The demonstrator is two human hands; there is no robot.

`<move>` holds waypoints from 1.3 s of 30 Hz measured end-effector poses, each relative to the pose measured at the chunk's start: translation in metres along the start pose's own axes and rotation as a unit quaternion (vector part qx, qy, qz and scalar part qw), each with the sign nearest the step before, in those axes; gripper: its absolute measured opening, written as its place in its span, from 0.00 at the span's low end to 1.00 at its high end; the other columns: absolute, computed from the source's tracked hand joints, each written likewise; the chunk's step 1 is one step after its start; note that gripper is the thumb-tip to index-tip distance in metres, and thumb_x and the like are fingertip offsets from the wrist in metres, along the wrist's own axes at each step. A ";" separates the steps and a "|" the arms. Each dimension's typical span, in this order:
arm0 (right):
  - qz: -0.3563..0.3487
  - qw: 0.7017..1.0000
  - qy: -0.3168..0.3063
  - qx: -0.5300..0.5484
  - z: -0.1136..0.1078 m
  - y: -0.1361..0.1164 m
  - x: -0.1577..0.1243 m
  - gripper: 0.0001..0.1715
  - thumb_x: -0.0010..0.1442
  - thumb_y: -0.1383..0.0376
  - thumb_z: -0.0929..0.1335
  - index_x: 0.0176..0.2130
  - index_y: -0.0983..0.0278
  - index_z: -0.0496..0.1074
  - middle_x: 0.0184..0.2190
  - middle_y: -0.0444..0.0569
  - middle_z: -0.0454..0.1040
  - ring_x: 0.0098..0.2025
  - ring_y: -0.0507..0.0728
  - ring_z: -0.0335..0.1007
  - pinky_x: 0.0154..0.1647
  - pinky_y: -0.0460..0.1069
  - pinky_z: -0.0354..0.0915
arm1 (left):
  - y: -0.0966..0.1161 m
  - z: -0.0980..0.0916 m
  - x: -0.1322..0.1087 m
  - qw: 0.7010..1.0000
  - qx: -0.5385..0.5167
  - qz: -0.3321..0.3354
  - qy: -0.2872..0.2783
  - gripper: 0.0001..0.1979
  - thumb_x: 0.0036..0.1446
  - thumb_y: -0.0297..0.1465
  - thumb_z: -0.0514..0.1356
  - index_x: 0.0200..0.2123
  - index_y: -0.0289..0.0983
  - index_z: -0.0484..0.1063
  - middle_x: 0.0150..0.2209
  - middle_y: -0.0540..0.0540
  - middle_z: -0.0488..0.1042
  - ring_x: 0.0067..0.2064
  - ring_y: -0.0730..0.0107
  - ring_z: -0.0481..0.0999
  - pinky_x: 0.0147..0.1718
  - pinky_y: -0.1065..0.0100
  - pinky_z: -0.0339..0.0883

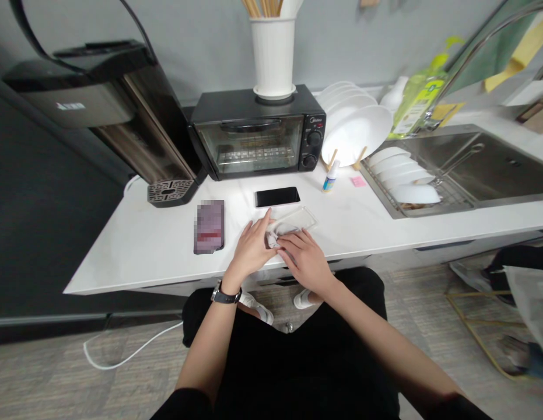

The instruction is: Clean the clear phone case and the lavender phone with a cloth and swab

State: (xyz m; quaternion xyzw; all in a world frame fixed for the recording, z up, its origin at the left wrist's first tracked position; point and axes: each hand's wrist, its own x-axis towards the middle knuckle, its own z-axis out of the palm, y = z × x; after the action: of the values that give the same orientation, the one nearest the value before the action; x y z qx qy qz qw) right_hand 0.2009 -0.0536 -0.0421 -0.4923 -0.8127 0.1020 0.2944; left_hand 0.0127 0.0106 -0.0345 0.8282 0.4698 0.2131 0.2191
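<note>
Over the counter's front edge, both hands work close together on a clear phone case [307,217]. My left hand [250,249] grips its left end, thumb at the near side and fingers at the far side. My right hand [309,262] has its fingers closed on a crumpled whitish cloth [272,238], pressed against the case; part of the cloth is hidden under the fingers. Just beyond the case lies a phone [277,197] with a dark screen. A small spray bottle [330,177] stands farther right, beside a pink packet [358,182].
A purple case, partly blurred out [210,226], lies left on the white counter [135,251]. Behind are a water dispenser [135,116], a toaster oven [258,137] bearing a white utensil holder [274,55], and racked plates [358,131]. Bowls [405,175] sit in the sink [494,169].
</note>
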 end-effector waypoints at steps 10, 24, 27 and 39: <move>0.200 0.915 0.298 0.184 -0.029 0.063 -0.001 0.18 0.74 0.53 0.66 0.46 0.62 0.78 0.42 0.51 0.82 0.44 0.59 0.78 0.45 0.53 0.73 | -0.018 0.005 -0.005 0.984 -0.156 0.031 0.075 0.51 0.62 0.29 0.68 0.79 0.55 0.44 0.59 0.44 0.65 0.52 0.65 0.78 0.59 0.57 0.71; 0.156 0.978 0.136 0.032 -0.042 0.086 -0.017 0.15 0.70 0.56 0.69 0.51 0.59 0.81 0.43 0.51 0.82 0.42 0.61 0.79 0.44 0.53 0.73 | -0.002 0.006 -0.004 0.989 -0.064 0.007 0.130 0.15 0.69 0.28 0.60 0.57 0.42 0.75 0.47 0.45 0.77 0.48 0.64 0.80 0.51 0.64 0.72; 0.111 0.990 0.090 0.001 -0.040 0.075 -0.016 0.21 0.70 0.64 0.67 0.59 0.56 0.78 0.46 0.52 0.80 0.46 0.62 0.80 0.47 0.54 0.73 | 0.000 0.006 -0.005 0.991 -0.035 0.017 0.130 0.10 0.72 0.32 0.58 0.50 0.41 0.79 0.48 0.45 0.78 0.50 0.62 0.80 0.52 0.64 0.73; 0.172 0.954 0.208 0.129 -0.034 0.077 -0.002 0.14 0.68 0.64 0.69 0.49 0.59 0.84 0.43 0.51 0.79 0.40 0.58 0.77 0.40 0.52 0.72 | 0.003 0.010 -0.017 0.969 0.082 0.131 0.193 0.10 0.71 0.38 0.63 0.45 0.42 0.84 0.50 0.41 0.79 0.50 0.57 0.78 0.51 0.57 0.74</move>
State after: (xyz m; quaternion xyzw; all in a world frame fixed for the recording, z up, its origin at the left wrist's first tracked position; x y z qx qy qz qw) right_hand 0.2786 -0.0211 -0.0503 -0.5930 -0.6161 0.1501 0.4963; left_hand 0.0124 -0.0071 -0.0440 0.8405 0.4069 0.3568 0.0256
